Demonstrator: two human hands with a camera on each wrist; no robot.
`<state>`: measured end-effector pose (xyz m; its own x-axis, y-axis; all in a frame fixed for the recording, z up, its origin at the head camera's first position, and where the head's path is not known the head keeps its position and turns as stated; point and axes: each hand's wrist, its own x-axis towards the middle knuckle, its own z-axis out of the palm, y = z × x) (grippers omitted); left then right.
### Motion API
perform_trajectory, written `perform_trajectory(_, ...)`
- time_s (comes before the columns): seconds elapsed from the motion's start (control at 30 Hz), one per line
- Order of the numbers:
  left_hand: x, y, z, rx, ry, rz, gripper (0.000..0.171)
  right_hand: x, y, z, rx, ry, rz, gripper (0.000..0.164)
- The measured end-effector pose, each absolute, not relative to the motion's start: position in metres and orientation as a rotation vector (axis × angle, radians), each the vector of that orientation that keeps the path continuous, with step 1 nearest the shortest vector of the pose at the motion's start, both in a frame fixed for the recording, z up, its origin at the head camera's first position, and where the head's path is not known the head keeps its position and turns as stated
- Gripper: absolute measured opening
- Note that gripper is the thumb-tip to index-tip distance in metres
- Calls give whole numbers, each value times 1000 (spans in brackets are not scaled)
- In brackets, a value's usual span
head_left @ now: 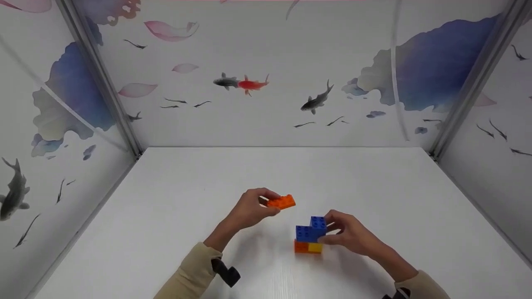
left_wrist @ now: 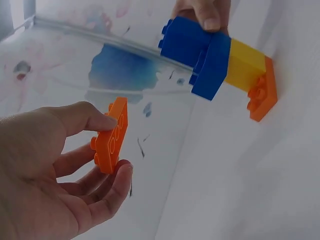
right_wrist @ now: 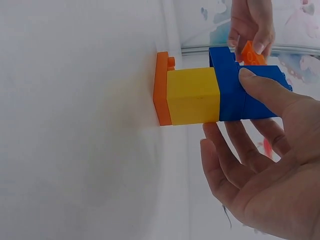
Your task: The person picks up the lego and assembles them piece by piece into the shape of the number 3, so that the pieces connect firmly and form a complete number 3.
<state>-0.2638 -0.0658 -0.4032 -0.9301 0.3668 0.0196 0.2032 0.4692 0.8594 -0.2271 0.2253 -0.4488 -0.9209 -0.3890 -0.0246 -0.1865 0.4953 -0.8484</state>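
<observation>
Between thumb and fingers, my left hand [head_left: 254,208] pinches a thin orange toy brick [head_left: 282,202] by its edges, held in the air above the table. In the left wrist view the orange brick [left_wrist: 114,135] shows studs toward the palm. To the right, my right hand [head_left: 353,233] grips the upper blue brick [head_left: 318,224] of a small stack. Under it is a wider blue brick [head_left: 303,233], then a yellow brick [right_wrist: 194,96] on a flat orange brick [right_wrist: 162,90] at the bottom, which stands on the table. The two hands are apart.
The white tabletop [head_left: 208,174] ends at a back wall [head_left: 266,124] printed with fish and petals. Side walls [head_left: 54,174] stand left and right, with metal posts [head_left: 99,79] in the corners. Dark wrist straps [head_left: 226,272] sit over beige sleeves [head_left: 191,272].
</observation>
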Motion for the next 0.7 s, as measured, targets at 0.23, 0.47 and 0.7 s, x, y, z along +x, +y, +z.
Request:
perform_trajectory(0.23, -252, -40, -385, 657, 2504, 1375, 30, -229, 226, -450, -508, 2503, -1397, 37)
perform_trajectory(0.47, -248, -23, -386, 786, 2491, 1318, 29, -229, 227, -449, -539, 2509, -1394, 38)
perform_trajectory(0.7, -246, -17, -392, 843, 2496, 1244, 32, -230, 226, -450, -568, 2495, -1399, 39)
